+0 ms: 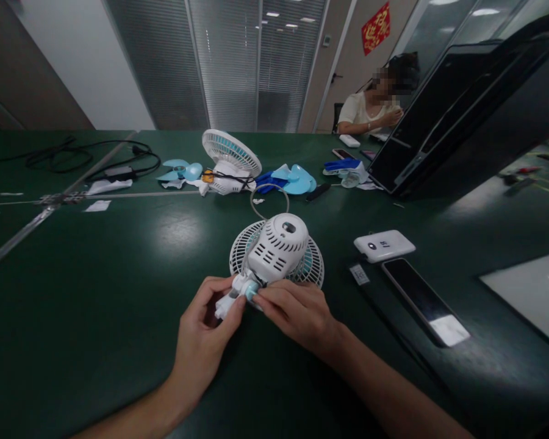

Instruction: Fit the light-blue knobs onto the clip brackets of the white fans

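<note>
A small white fan (279, 250) lies face down on the green table in front of me, its round grille under the slotted motor housing. At its near end is a white clip bracket with a light blue knob (251, 290). My left hand (205, 317) is closed around the white bracket (224, 303), thumb and fingers on either side. The fingers of my right hand (297, 308) are pinched on the blue knob from the right. A thin grey cable (271, 186) loops up behind the housing. The fingertips partly hide the joint.
Behind stand a second white fan (231, 158), blue fan blades (297, 178) and blue-white gloves (348, 171). To the right lie a white device (384, 245), a phone (425, 302) and a black strap (393, 332). A large black case (457, 116) and a seated person (370, 110) are farther back.
</note>
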